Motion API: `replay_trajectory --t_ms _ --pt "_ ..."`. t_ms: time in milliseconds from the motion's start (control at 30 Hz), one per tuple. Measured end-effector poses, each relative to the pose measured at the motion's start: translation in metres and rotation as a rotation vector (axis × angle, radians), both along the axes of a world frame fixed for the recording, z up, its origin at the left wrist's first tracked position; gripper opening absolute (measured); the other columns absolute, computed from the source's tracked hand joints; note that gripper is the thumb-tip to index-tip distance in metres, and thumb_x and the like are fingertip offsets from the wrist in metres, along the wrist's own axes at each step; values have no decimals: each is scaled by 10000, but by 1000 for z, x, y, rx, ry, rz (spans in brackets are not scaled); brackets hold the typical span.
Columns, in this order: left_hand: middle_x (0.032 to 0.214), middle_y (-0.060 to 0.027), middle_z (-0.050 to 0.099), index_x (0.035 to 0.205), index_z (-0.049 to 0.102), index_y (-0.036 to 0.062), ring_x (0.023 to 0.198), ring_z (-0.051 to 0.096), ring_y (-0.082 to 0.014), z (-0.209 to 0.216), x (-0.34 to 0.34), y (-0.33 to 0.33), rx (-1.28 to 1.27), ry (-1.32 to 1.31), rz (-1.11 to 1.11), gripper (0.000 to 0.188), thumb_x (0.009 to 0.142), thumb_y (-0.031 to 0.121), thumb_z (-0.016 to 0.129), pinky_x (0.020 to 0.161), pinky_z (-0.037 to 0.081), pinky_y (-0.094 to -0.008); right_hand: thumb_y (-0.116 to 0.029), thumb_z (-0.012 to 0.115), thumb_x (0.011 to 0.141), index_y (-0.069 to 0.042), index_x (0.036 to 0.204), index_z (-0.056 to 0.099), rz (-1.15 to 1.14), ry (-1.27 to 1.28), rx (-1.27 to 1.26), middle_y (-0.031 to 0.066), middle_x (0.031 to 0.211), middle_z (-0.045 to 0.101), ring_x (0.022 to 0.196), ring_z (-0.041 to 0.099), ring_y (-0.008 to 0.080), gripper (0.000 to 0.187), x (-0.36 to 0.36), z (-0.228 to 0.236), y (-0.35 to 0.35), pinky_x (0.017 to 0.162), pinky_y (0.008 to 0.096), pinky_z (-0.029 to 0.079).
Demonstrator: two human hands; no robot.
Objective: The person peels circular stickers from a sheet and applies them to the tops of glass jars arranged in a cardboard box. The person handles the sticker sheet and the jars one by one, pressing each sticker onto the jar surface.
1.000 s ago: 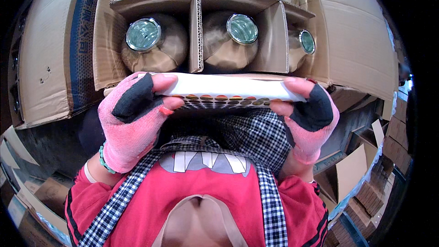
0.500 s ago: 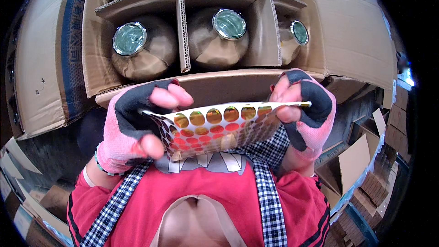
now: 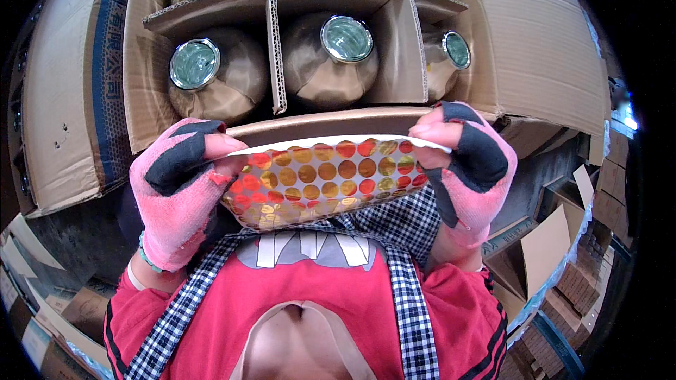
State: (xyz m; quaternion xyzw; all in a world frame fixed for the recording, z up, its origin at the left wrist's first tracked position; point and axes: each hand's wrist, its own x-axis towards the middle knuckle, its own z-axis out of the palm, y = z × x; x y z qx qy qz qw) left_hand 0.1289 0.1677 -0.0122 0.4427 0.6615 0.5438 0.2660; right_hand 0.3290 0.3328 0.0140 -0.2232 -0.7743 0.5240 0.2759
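One cardboard panel (image 3: 320, 127) stands between sheet (image 3: 327, 170) and jars (image 3: 327, 79).

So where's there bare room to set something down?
The right cardboard flap, bordered by the divided carton, looks bare, though it may not bear weight. Crowded: inside the carton, with its round jars, and between the left hand and right hand, where the dotted sheet spans.

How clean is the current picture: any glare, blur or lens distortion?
In the head view, the sticker sheet glints gold and red, yet its upper dots are distinct; head view, middle: the shiny jar carries bright reflections; head view, far right: a small light looks blown out; head view, rim: the right carton flap bends, and the corners are black.
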Motion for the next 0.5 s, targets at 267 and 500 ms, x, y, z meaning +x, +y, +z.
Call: replay_trajectory --t_ms 267,500 --pt "758 -66 575 744 621 -23 731 529 -144 1 5 0 -35 -183 77 103 641 -21 616 683 406 -244 70 559 515 -12 802 646 -3 6 89 86 755 614 783 583 210 311 -1 -5 2 753 293 433" --pt "756 -59 562 740 613 -28 740 526 -122 1 7 0 -50 -260 100 92 648 -26 614 674 403 -223 38 589 562 19 794 621 67 95 21 94 735 607 758 566 219 235 5 -11 4 721 305 432"
